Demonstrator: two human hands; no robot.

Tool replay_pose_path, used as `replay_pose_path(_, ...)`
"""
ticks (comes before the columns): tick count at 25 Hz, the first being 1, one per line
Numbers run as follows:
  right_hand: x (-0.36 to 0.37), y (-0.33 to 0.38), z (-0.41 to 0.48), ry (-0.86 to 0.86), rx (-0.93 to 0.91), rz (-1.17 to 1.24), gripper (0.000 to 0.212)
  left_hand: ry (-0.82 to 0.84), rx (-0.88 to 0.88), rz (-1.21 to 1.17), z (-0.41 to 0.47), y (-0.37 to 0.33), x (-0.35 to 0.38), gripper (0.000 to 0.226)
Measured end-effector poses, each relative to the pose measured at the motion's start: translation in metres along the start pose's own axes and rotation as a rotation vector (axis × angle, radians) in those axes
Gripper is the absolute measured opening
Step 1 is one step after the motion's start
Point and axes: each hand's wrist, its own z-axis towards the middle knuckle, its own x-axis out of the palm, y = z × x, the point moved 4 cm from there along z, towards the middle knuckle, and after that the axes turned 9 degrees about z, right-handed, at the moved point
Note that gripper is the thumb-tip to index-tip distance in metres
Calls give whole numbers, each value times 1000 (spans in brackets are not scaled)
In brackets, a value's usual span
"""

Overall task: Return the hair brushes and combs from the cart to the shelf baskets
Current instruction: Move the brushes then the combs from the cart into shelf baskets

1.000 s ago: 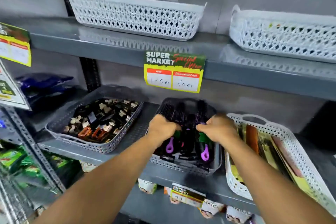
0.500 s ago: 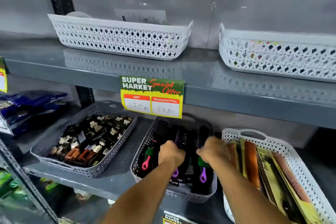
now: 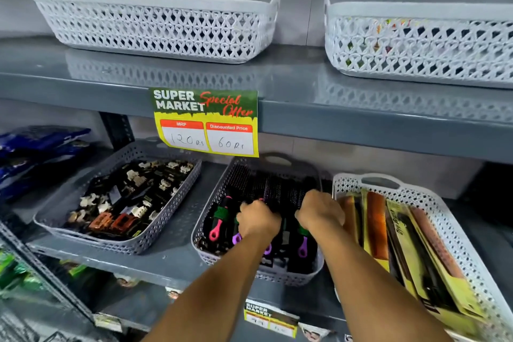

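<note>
Our left hand (image 3: pixel 256 219) and right hand (image 3: pixel 319 211) curl knuckles-up over the hair brushes (image 3: pixel 273 191); whether they grip any, we cannot tell. The brushes lie in the grey basket (image 3: pixel 213 203), long axes running away from us, handles nearest. Alongside, to the right, the white basket (image 3: pixel 455 233) holds packaged combs (image 3: pixel 376 228); the price tag (image 3: pixel 206 122) overhangs.

Brush basket (image 3: pixel 213 204) sits between clip basket (image 3: pixel 166 214) on its left and comb basket (image 3: pixel 455 233) on its right, on the lower shelf (image 3: pixel 177 255).
</note>
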Motion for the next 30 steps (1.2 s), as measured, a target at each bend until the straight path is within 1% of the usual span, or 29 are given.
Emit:
replay_pose_path(5, 9, 4, 2, -1, 4, -75, 20, 22, 8, 7, 2, 3, 2, 47)
replay_pose_path(10, 12, 6, 2, 4, 9, -93, 20, 30, 20, 14, 4, 6, 5, 47)
replay_pose_path(14, 8, 5, -1, 34, 2, -77, 19, 27, 13, 55, 0, 5, -1, 54)
replay_pose_path(16, 1, 6, -5, 8, -22, -47, 20, -9, 23, 105, -3, 4, -11, 59)
replay_pose_path(18, -10, 15, -12, -58, -98, -67, 20, -108, 69, 139, -7, 6, -30, 57)
replay_pose_path(20, -21, 34, -23, -116, -199, -78, 20, -252, 133, 135, -14, 15, -56, 51)
replay_pose_path(23, -26, 78, -47, -157, -374, 1, 26, -437, 150, 126, -34, 51, -101, 45)
replay_pose_path(25, -16, 112, -67, -177, -499, 36, 31, -568, 155, 128, -48, 87, -128, 45)
replay_pose_path(27, 3, 147, -93, -206, -636, 33, 31, -691, 113, 162, -65, 132, -156, 48)
replay_pose_path(30, 42, 202, -146, -184, -871, 61, 32, -748, -91, 240, -95, 216, -189, 60)
